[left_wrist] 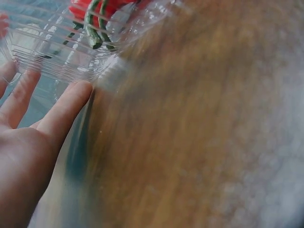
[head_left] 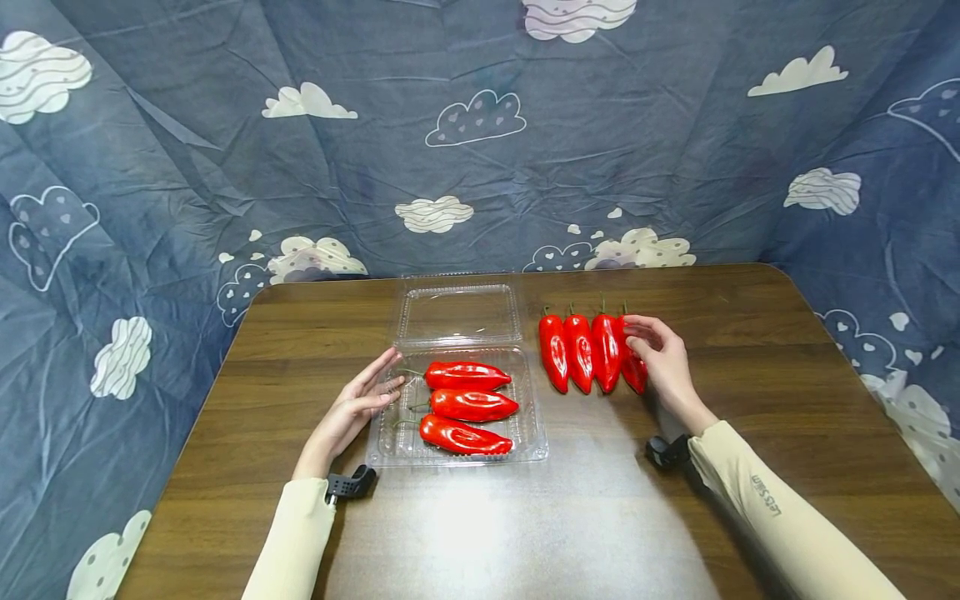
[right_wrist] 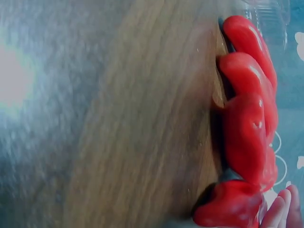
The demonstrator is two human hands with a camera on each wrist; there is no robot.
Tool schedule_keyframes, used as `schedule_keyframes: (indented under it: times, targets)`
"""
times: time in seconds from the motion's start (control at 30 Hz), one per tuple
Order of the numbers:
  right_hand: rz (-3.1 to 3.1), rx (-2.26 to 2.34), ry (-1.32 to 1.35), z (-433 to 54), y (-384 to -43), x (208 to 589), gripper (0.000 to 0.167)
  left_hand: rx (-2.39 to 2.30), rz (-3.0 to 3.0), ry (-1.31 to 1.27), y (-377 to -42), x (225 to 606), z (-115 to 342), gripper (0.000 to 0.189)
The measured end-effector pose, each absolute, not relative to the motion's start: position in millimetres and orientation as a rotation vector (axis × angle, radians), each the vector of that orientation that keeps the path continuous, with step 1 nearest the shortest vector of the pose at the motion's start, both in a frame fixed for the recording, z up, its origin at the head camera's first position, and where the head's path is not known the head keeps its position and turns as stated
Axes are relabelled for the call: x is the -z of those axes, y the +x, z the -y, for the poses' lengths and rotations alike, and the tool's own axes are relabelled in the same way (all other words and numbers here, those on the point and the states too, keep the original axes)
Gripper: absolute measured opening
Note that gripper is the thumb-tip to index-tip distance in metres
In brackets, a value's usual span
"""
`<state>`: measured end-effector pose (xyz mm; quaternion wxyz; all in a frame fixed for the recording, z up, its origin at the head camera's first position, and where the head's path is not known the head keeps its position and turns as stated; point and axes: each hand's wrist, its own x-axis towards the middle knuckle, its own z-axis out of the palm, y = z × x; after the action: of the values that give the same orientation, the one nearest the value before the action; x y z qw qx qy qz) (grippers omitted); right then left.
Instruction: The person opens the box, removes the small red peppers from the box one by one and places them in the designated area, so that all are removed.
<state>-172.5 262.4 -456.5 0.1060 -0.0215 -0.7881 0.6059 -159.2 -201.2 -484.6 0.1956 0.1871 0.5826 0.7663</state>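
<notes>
A clear plastic clamshell box lies with its lid folded back. Inside its tray are three red peppers with green stems, side by side. My left hand rests its extended fingers against the tray's left side; the left wrist view shows its fingertips at the ribbed plastic wall. To the right of the box, several red peppers stand in a row, stems away from me. My right hand holds the rightmost pepper near its stem end, partly covering it. The thumb is out of the right wrist view.
A brown wooden table carries everything, its back edge meeting a blue cloud-patterned cloth. The open lid reaches nearly to that edge. Black straps with cameras sit on both wrists.
</notes>
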Motion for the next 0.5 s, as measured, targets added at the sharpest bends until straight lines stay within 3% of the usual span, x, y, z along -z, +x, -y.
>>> schedule_keyframes:
  times: [0.5]
  targets:
    - [2.315, -1.891, 0.081, -247, -169, 454, 0.034, -2.155, -1.636, 0.526, -160, 484, 201, 0.068]
